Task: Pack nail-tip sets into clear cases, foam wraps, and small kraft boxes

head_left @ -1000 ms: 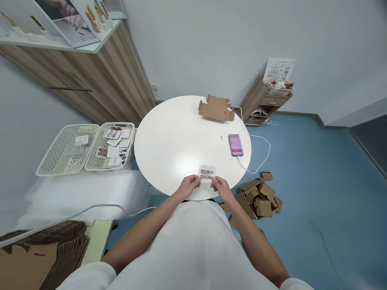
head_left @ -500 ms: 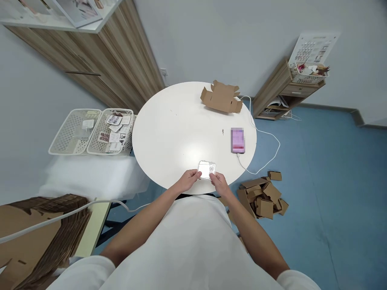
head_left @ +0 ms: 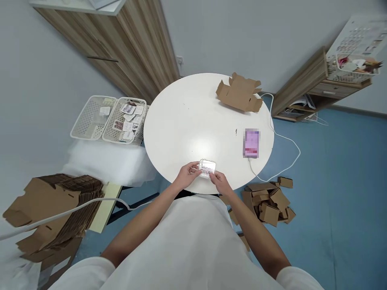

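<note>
A small clear plastic case (head_left: 207, 168) with patterned pieces inside sits at the near edge of the round white table (head_left: 196, 121). My left hand (head_left: 188, 174) pinches its left side with curled fingers. My right hand (head_left: 219, 182) grips its right side from below. Both hands are closed on the case, just above the tabletop.
A flat unfolded cardboard box (head_left: 239, 92) lies at the table's far side, a phone (head_left: 251, 143) with a white cable at the right. Two white baskets (head_left: 111, 119) with cards stand at left. Folded boxes (head_left: 270, 197) litter the floor; flat cardboard (head_left: 57, 209) is stacked at lower left.
The head view has swung to the left and tilted. The case stays between both hands, and its face has been turned over and then back while held.
</note>
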`<state>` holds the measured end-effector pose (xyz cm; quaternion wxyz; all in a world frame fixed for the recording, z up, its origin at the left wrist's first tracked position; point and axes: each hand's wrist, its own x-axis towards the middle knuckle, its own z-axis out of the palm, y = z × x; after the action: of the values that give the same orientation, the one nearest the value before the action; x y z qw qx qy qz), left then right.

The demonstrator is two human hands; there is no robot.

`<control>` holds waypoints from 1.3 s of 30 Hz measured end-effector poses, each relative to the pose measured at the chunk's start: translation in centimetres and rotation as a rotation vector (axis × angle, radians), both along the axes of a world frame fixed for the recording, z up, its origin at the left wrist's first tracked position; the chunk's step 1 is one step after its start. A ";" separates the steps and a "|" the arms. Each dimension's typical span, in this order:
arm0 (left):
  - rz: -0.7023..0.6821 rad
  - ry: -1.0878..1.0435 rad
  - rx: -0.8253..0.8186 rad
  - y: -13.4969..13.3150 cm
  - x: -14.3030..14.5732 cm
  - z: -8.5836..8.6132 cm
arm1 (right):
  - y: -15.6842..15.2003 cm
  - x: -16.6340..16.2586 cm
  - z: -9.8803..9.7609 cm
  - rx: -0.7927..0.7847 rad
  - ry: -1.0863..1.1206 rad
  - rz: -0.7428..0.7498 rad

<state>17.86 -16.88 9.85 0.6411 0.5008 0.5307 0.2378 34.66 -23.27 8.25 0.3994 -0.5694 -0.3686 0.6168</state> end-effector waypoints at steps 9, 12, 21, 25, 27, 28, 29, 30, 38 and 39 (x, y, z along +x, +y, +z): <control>0.200 -0.018 -0.007 2.6 -4.5 -2.2 | 3.8 -5.3 -0.8 -0.022 -0.182 -0.217; 0.234 0.029 0.024 4.6 -7.2 -2.8 | 6.1 -7.9 -0.8 -0.008 -0.181 -0.120; 0.314 0.147 0.138 10.9 -15.1 -4.6 | 13.8 -15.9 -2.3 -0.089 -0.144 -0.034; 0.286 0.245 0.154 12.9 -17.1 -5.7 | 16.1 -18.9 -3.2 -0.106 -0.138 -0.002; 0.270 0.264 0.133 13.6 -17.8 -6.3 | 16.8 -19.9 -3.7 -0.112 -0.156 -0.002; 0.262 0.269 0.122 13.9 -18.1 -6.5 | 17.1 -20.3 -4.0 -0.116 -0.166 -0.006; 0.251 0.271 0.113 14.1 -18.3 -6.8 | 17.3 -20.7 -4.2 -0.119 -0.179 -0.012; 0.239 0.272 0.105 14.3 -18.5 -7.0 | 17.4 -20.9 -4.4 -0.121 -0.191 -0.013; 0.207 0.300 0.064 14.3 -19.0 -7.1 | 17.4 -21.6 -5.3 -0.181 -0.231 -0.091; 0.219 0.294 0.048 14.2 -19.0 -7.1 | 17.4 -21.6 -5.3 -0.198 -0.227 -0.121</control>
<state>-1.16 -2.63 2.78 0.5146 0.4847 0.6643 0.2429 13.03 -5.90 3.00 0.3335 -0.6932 -0.3139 0.5566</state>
